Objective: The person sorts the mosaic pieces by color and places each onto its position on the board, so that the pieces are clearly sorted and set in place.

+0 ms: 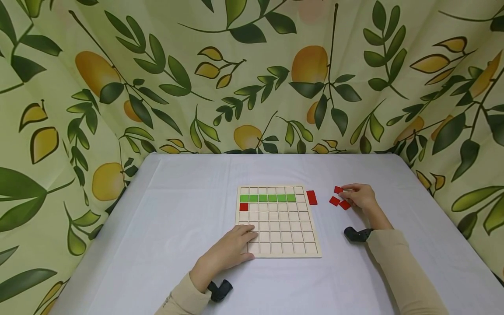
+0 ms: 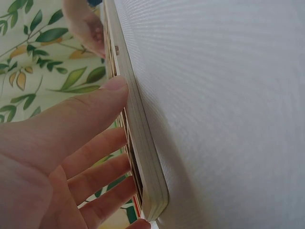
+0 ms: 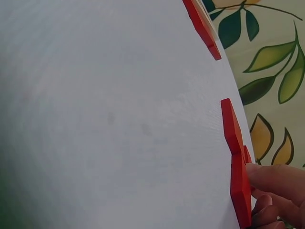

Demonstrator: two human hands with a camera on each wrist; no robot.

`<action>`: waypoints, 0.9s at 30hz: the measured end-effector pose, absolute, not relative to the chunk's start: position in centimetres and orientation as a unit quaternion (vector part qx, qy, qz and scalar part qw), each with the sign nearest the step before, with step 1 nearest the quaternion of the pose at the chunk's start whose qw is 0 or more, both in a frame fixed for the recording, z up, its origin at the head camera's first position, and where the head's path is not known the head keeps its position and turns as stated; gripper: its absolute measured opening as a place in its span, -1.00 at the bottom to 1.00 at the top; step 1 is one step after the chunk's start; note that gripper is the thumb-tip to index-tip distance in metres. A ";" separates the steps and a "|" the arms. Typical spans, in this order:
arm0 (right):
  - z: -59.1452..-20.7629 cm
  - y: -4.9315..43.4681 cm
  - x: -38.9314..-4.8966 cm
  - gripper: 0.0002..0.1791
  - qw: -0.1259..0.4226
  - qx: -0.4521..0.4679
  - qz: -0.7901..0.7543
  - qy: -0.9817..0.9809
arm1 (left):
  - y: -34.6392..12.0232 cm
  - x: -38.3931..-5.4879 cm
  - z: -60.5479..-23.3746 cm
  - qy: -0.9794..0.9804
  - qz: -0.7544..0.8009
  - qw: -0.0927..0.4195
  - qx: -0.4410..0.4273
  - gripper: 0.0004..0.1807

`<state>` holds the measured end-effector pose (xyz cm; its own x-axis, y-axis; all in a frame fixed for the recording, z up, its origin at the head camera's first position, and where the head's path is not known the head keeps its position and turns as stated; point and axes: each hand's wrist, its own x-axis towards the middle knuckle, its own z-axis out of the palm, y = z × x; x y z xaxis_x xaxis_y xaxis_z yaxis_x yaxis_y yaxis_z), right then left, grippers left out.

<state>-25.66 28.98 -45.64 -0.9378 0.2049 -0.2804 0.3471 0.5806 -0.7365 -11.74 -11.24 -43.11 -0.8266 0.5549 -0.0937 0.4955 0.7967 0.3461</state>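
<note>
A pale wooden grid board (image 1: 277, 256) lies on the white table, with a row of green square tiles (image 1: 263, 198) near its far side and one red square tile (image 1: 244, 207) below the row's left end. My left hand (image 1: 230, 247) rests on the board's near left part; in the left wrist view its thumb (image 2: 105, 98) lies along the board's edge (image 2: 143, 143), fingers spread over the top. To the right, my right hand (image 1: 360, 197) reaches into several loose red tiles (image 1: 334, 201), a red tile (image 1: 338, 189) at its thumb and index fingertips. Nearer red tiles (image 3: 240, 186) partly hide these fingertips.
Between the board and the loose tiles lie red tiles (image 1: 311, 197) close together, beside the board's far right edge. A black wrist device (image 1: 356, 234) sits at the right wrist, another black device (image 1: 220, 290) at the left. A leaf-and-fruit patterned curtain (image 1: 252, 87) hangs behind the white tabletop (image 1: 189, 197).
</note>
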 end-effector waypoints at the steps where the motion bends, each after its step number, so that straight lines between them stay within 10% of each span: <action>1: -45.6 29.0 -25.7 -0.44 0.082 0.154 -0.429 0.886 | -11.2 -11.7 -43.1 0.943 0.154 0.095 0.279 -0.41; 27: -45.1 28.4 -25.2 -0.43 0.070 0.131 -0.423 0.894 | -11.2 -11.7 -43.1 0.943 0.156 0.092 0.278 -0.42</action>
